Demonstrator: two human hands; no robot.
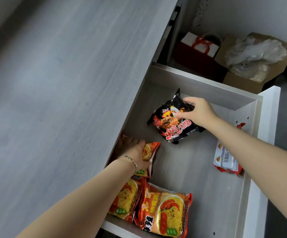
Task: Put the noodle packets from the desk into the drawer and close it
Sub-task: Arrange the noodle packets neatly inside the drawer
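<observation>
The noodle packets look light, crinkly and a little slippery, with brittle blocks inside, so an edge pinch suits them. At frame centre the right hand (197, 111) grips the black packet (171, 123) inside the drawer (204, 91); lower left, the left hand (136, 154) clasps an orange packet (150, 151).

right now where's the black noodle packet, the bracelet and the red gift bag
black noodle packet (169, 125): head view, printed front, middle.
bracelet (129, 160): head view, chain across the left wrist.
red gift bag (193, 60): head view, dark red front face.
</observation>
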